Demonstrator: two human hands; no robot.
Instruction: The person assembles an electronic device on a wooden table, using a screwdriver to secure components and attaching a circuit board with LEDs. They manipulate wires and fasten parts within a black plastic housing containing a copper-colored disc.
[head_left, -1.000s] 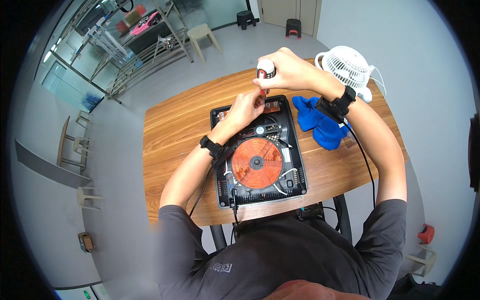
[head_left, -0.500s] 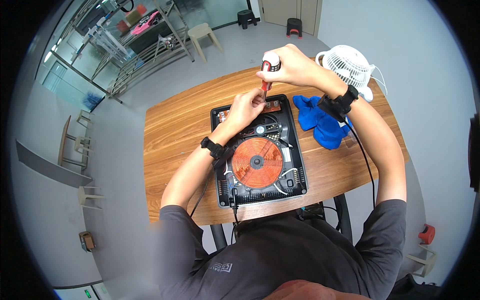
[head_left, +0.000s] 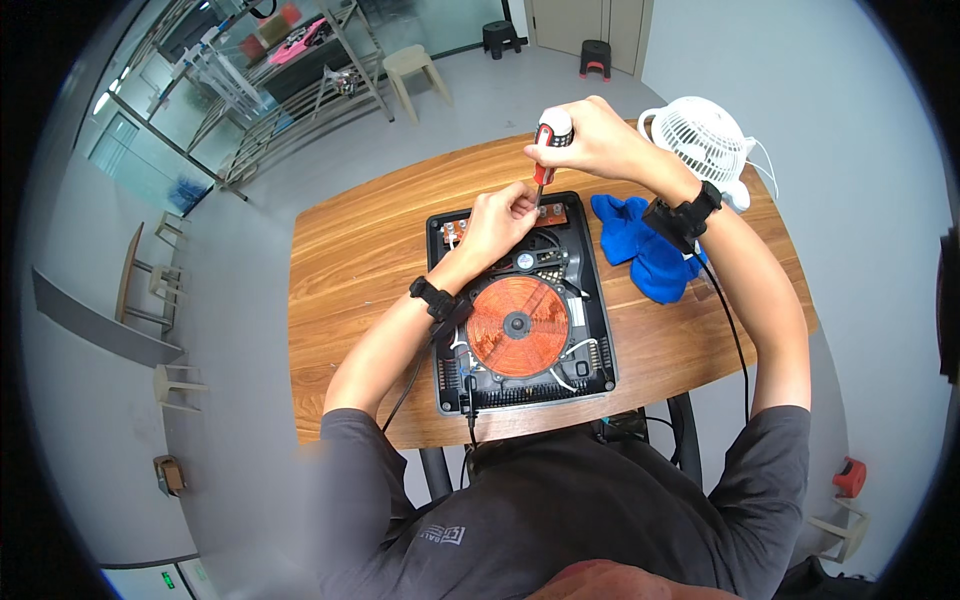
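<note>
My right hand [head_left: 598,138] is wrapped round the red and white handle of a screwdriver [head_left: 547,150], which points down, slightly tilted. Its tip meets the orange-brown circuit board [head_left: 552,214] at the far end of an opened induction cooker [head_left: 603,335]. Beside the shaft, my left hand [head_left: 500,222] has its fingertips pinched together low over the board. Whatever they hold is hidden. A round copper coil [head_left: 518,326] fills the near half of the black housing, and a fan [head_left: 526,261] sits between coil and board. White wires run from the coil.
A blue cloth [head_left: 645,250] lies right of the cooker on the wooden table [head_left: 350,270]. A white fan [head_left: 705,140] stands at the far right corner. Black cables [head_left: 732,330] trail from my wristbands. Stools [head_left: 412,75] and a metal rack [head_left: 300,95] stand beyond the table.
The whole scene has shifted slightly in view. The screwdriver stays upright at the board, and both hands keep nearly the same places on and beside it.
</note>
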